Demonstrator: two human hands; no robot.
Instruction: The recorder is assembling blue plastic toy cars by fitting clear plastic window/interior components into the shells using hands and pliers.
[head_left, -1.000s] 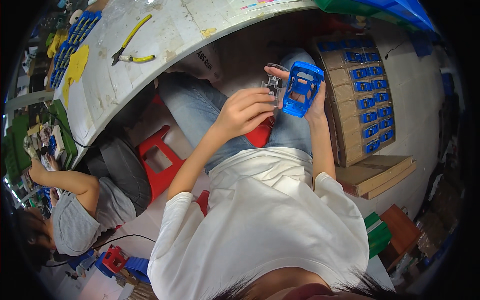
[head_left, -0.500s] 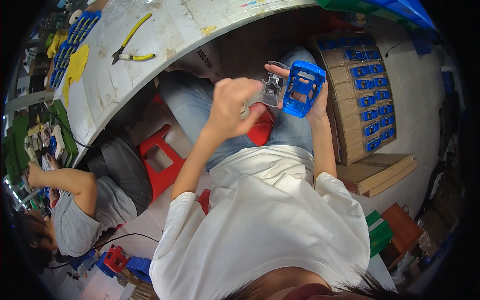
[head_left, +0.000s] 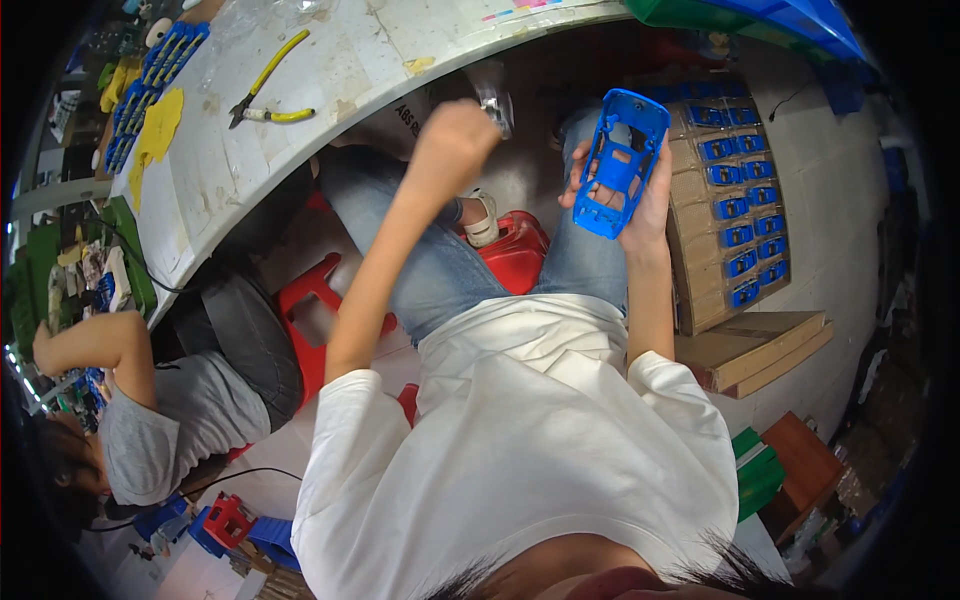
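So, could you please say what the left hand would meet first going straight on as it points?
The left hand, seemingly holding a clear plastic part, would probably meet the near edge of the white table; depth is unclear, so it might pass underneath.

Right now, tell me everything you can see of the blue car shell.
The blue car shell is glossy, looks like moulded plastic, and is shaped like an elongated car body. Large openings surround a central panel, which has a smaller rectangular opening of its own. It looks hollow, its inside seemingly toward the camera. It is held tilted over the right thigh, its upper end leaning rightward. The right hand grips it from behind, fingers showing at its left edge; the left hand is clear of it.
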